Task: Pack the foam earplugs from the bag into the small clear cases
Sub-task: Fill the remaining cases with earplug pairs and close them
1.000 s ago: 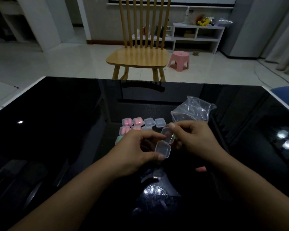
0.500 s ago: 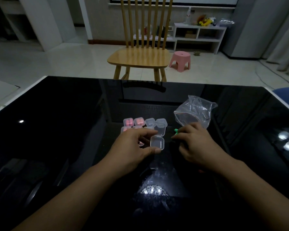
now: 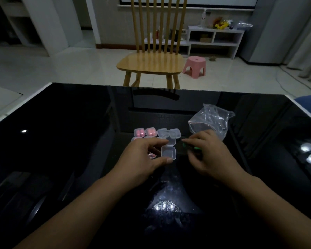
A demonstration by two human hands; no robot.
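Both hands have come down from mid-air to the black glass tabletop (image 3: 65, 141), and the open clear case (image 3: 168, 151), held up between them a second ago, now lies low over the glass near its middle with its lid (image 3: 172, 140) flipped back toward the far edge. At the same time the right hand (image 3: 210, 155) has drawn back toward the crumpled clear bag (image 3: 211, 121), which sits just beyond it, right of centre.

Left hand (image 3: 144, 159): palm down, thumb and forefinger pinching the case by its near and far sides. Right hand: knuckles up, fingers curled round a green earplug (image 3: 187, 145), of which only small bits show.

Beyond the left hand sits a cluster of small cases, two pink-filled cases (image 3: 145, 132) in its far row and clear ones (image 3: 169, 133) beside them.

To do this step well, I judge the left pinch should hold the case flat while the right brings the plug over the open half, drops it in, and only then folds the lid shut.
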